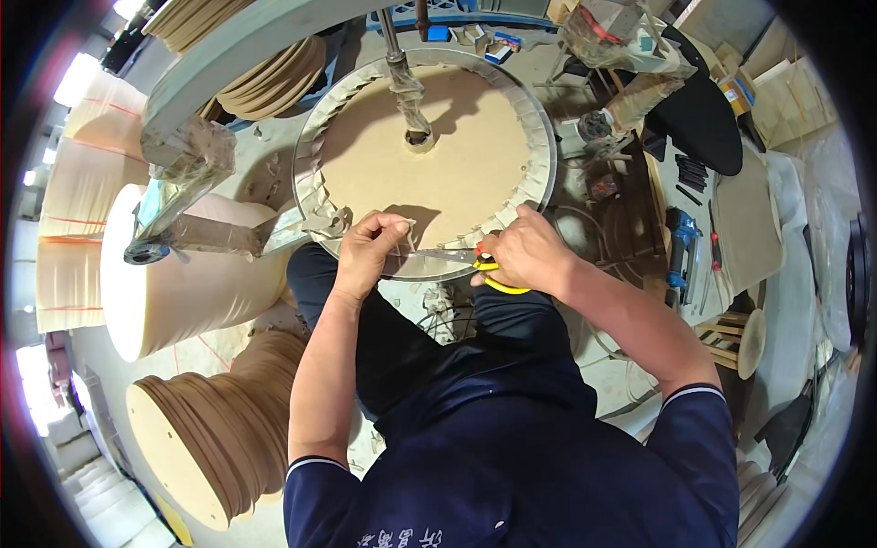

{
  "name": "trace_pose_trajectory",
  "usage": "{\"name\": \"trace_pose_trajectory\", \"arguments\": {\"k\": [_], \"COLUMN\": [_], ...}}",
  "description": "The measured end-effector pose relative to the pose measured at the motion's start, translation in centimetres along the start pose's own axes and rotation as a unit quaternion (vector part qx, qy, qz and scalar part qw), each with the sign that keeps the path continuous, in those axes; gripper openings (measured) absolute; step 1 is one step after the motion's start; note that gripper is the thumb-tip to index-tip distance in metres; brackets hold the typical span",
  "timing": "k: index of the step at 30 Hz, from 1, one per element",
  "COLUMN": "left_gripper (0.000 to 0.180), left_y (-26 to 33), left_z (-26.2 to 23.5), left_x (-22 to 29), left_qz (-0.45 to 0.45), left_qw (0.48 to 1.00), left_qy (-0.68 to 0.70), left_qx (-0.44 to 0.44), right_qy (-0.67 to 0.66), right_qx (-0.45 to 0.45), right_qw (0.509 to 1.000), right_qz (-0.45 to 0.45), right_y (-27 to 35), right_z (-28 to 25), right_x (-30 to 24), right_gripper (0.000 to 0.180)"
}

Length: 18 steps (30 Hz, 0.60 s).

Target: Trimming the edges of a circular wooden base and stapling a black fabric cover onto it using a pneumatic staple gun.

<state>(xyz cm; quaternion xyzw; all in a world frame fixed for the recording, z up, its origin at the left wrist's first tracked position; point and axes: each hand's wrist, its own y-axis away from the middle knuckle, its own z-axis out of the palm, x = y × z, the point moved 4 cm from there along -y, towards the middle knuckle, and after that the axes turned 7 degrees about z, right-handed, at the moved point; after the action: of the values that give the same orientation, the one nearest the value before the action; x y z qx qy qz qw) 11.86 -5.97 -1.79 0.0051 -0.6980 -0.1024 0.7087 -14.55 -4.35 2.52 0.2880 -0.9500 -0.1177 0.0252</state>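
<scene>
The film edge at six o'clock of the round disc (438, 155) is pinched by the left hand (370, 251). Yellow-handled scissors (475, 265) are gripped by the right hand (525, 251). The wrapped rim seems mostly folded already; only the near stretch is left.

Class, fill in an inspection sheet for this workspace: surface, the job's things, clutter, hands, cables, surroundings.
Surface: round tan disc on a central spindle, clear film folded over its rim.
Job's things: yellow-handled scissors at the near rim.
Clutter: tools on the side bench at right.
Hands: left hand pinches the film; right hand grips the scissors.
Cables: nothing seen clearly.
Surroundings: stacked discs, large pale rolls.
</scene>
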Motion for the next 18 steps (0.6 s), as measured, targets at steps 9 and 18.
{"name": "trace_pose_trajectory", "arguments": {"k": [9,18], "left_gripper": [0.011,0.012], "left_y": [0.6,0.8], "left_z": [1.1,2.4], "left_x": [-1.4,-1.6], "left_qz": [0.002,0.032], "left_qw": [0.982,0.947], "left_qy": [0.185,0.310], "left_qx": [0.038,0.075], "right_qy": [0.025,0.013], "right_qx": [-0.004,0.073], "right_qw": [1.000,0.997], "right_qz": [-0.014,-0.018], "right_y": [-0.4,0.5], "right_z": [1.0,-0.3], "right_x": [0.7,0.4], "right_gripper": [0.068,0.065]}}
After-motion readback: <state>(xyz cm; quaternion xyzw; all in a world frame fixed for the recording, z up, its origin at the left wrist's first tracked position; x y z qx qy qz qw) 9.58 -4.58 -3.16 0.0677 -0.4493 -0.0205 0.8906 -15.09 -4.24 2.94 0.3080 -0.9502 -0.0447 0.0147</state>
